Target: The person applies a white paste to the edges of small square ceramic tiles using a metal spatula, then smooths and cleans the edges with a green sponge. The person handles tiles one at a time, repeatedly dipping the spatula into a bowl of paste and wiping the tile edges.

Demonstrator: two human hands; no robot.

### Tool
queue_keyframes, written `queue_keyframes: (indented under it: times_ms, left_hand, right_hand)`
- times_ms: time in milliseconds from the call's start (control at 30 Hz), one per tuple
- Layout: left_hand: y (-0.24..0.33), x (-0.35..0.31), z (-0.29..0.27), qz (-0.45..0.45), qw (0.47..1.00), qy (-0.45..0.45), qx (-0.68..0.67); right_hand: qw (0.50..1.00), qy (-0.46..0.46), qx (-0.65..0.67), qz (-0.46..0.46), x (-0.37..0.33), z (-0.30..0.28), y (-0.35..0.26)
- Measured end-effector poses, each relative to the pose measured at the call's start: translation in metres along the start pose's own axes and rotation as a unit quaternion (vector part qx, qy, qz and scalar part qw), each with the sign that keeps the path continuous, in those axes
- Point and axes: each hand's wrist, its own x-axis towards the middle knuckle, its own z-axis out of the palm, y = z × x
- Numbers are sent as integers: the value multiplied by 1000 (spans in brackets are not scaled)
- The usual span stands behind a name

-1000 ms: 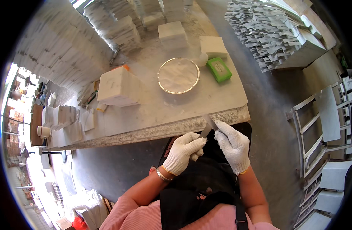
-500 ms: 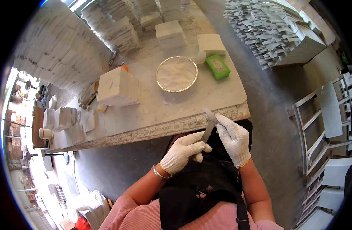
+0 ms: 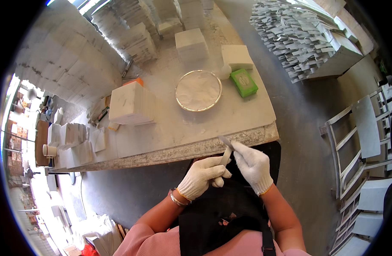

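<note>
My left hand (image 3: 202,177), in a white knitted glove, is closed around a flat, narrow pale strip (image 3: 226,156), which stands up out of the fingers at a slant. Close beside it, my gloved right hand (image 3: 252,166) pinches a thin, flat grey piece (image 3: 224,141) whose end points toward the table. This piece crosses near the strip's upper end; blur hides whether they touch. Both hands are in front of the table's near edge, above my black apron (image 3: 217,213). Beyond them a round, shiny-rimmed dish (image 3: 177,97) holds whitish material.
On the stone-topped table (image 3: 170,136) are a green box (image 3: 244,83), a block of white tiles (image 3: 130,104) to the left and further white stacks (image 3: 191,45) behind. A pile of thin strips (image 3: 290,40) stands far right, with a metal rack (image 3: 343,138) nearer.
My right hand and its thin piece have moved left and closer to me, beside the strip. The strip's tilt has changed a little. The whole view has shifted slightly.
</note>
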Motion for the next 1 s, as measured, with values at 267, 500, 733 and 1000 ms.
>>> queue_keyframes:
  times_ms: [267,500,733,1000]
  left_hand:
    - [3,-6,-19,7,1000,19,19]
    - [17,-21,-30,33,996,77,37]
    - [12,-29,-44,68,991,117,18]
    - [8,-29,-53,97,986,126,-52]
  right_hand:
    - [997,-7,-70,-41,29,9,19]
    - [998,4,-66,-6,117,8,10]
    - [964,-127,-232,17,176,40,46]
    - [979,-36,-192,58,150,10,7]
